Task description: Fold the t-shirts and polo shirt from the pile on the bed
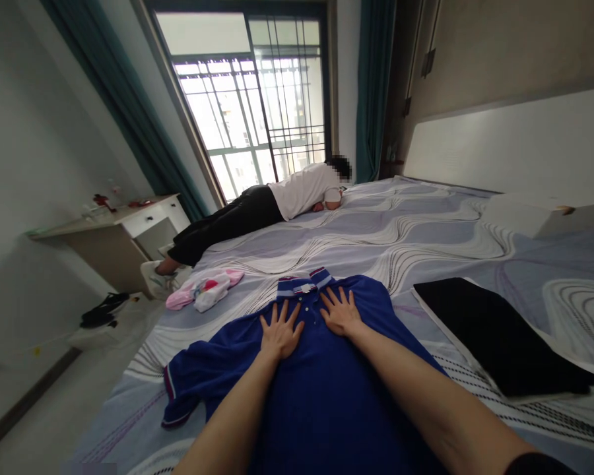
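Observation:
A blue polo shirt (327,389) lies front side up on the bed, its striped collar at the far end and its buttons facing up. Its left-side sleeve, edged with stripes, is spread out on the sheet. My left hand (280,332) rests flat on the shirt's chest, left of the buttons, fingers spread. On the other side of the buttons my right hand (340,313) presses flat near the shoulder, fingers also apart. Part of the shirt's right side is hidden under my right forearm.
Folded black cloth (499,336) lies on the bed (426,231) to the right. A pink and white garment (205,289) sits at the left edge. Beyond, a person (301,191) lies across the bed. A white box (544,214) stands far right; a desk (103,224) is at left.

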`<state>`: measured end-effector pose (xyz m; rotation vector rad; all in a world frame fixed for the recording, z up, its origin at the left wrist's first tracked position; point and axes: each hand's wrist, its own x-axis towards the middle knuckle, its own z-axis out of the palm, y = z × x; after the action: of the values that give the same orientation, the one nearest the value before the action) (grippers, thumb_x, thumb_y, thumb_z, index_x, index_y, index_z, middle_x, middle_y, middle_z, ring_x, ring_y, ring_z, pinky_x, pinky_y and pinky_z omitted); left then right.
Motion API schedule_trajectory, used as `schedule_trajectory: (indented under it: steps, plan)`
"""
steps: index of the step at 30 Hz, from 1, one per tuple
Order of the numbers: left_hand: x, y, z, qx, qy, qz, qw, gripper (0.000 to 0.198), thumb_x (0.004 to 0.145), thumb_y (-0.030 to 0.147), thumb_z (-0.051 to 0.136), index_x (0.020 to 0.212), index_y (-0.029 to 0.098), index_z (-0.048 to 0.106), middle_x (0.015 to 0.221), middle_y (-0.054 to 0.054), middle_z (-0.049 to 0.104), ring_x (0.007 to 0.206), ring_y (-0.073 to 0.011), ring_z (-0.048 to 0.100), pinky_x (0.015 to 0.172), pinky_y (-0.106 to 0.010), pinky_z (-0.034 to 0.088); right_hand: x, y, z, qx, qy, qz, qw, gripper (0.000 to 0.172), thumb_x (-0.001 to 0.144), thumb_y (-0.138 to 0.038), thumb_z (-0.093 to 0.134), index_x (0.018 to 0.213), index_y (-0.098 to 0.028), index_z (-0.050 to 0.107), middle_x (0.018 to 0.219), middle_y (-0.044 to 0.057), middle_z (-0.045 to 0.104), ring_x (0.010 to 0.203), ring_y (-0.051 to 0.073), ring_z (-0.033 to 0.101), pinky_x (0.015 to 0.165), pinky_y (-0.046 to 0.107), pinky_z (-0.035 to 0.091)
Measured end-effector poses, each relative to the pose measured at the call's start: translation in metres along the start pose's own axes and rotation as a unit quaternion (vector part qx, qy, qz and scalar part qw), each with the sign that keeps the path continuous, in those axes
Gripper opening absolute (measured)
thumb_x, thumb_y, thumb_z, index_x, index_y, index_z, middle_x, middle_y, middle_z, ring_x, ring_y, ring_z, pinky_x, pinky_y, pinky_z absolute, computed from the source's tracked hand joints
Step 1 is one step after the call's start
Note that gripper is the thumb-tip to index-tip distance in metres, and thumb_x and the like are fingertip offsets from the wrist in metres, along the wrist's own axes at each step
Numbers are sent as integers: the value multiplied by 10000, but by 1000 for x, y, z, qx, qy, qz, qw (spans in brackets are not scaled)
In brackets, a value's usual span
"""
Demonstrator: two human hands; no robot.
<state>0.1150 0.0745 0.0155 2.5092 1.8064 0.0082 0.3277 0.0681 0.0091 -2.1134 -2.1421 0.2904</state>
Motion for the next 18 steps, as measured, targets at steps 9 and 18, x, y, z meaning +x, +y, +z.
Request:
schedule_trajectory:
  steps: [9,18]
  plan:
    - [59,-14,6,-27,15,-3,1000,651,929,657,226,1539,432,179,1661,20,112,1503,-390,77,1110,-733,127,71,15,-14,35,-38,-22,998,651,954,-614,304,1556,-395,188,1658,-45,51,1504,336,2,1148,642,-25]
    - [60,-16,12,-42,29,3,999,645,930,652,229,1536,434,201,1657,27,130,1501,-390,90,1115,-728,105,60,144,-104,142,-130,88,977,541,666,-388,802,1129,-120,715,1151,162,711,1085,306,646,925,358,502]
